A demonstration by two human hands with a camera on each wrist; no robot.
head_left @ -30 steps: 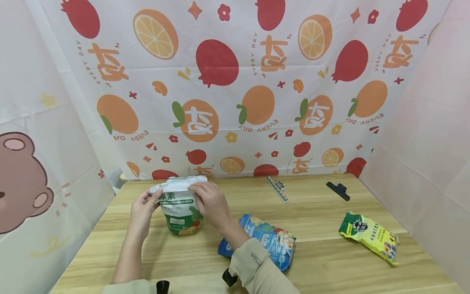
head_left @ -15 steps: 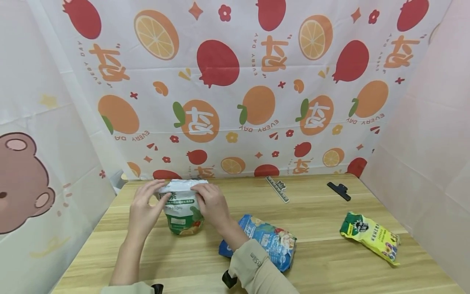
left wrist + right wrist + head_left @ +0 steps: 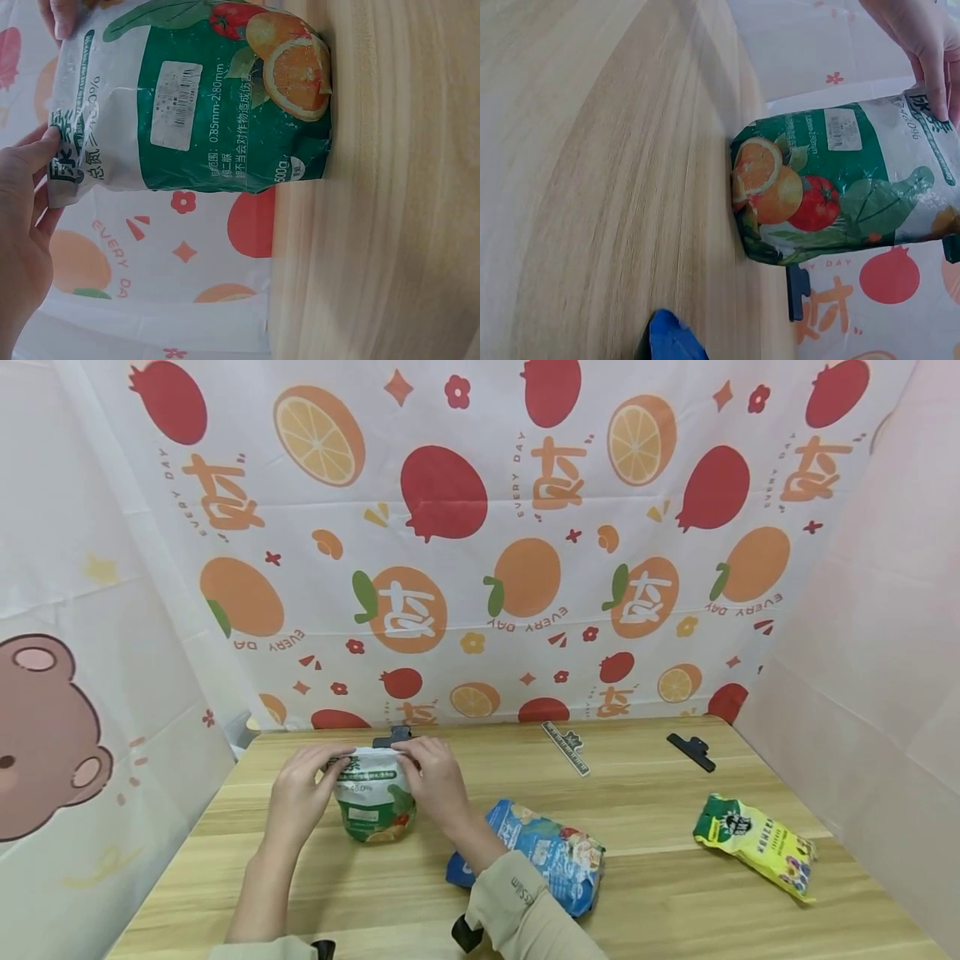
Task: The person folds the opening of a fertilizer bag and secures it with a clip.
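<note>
A green and white fertilizer bag [image 3: 375, 814] stands upright at the left of the table, vegetables and an orange printed on its front. Its top edge is folded over to the back. My left hand [image 3: 298, 789] pinches the top left corner, thumb in front and fingers behind, as the left wrist view shows with the hand [image 3: 22, 217] at the bag [image 3: 180, 112]. At the top right corner my right hand [image 3: 437, 777] pinches the fold the same way. Behind the bag lies a black bag clip [image 3: 393, 737], partly hidden.
A blue printed bag [image 3: 551, 856] lies beside the right forearm, partly covered by it. Further right are a yellow and green bag [image 3: 757, 843], a second black clip [image 3: 693, 750] and a patterned clip [image 3: 566, 746]. A printed curtain [image 3: 517, 643] hangs behind the wooden table.
The bag's white top flap has gone down backward, leaving the bag shorter and the black clip behind it visible. My left hand has shifted its fingers behind the top corner.
</note>
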